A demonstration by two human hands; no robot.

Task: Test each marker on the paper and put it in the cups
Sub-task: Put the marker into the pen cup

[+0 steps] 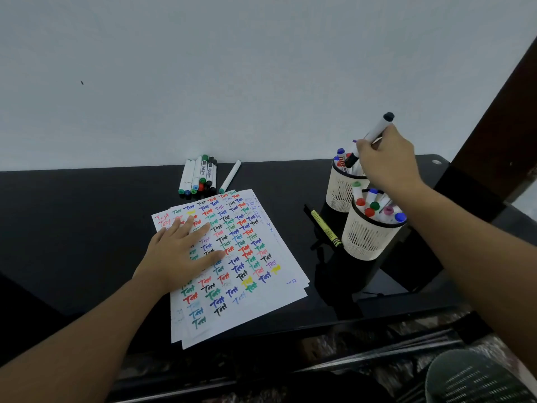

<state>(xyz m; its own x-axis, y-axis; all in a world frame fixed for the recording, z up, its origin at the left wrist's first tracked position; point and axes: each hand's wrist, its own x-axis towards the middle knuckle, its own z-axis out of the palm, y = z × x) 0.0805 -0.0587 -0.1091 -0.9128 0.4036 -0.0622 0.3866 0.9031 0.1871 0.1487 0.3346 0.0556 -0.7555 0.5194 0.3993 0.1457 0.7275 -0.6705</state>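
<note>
One black-capped marker [374, 132] is pinched tight in the right hand [388, 158] over the crowded far cup [340, 190], so it could bump the others and tip out, while the left hand [186, 254] lies flat on the paper [261, 286].

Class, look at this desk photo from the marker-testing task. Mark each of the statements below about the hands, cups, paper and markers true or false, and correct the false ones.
1. The right hand holds a marker over the far cup. True.
2. The left hand grips a marker. False: it rests flat on the paper.
3. Both cups are empty. False: the near cup and the far cup hold markers.
4. A group of markers lies beyond the paper. True.
5. The paper is blank. False: coloured test marks cover it.
</note>
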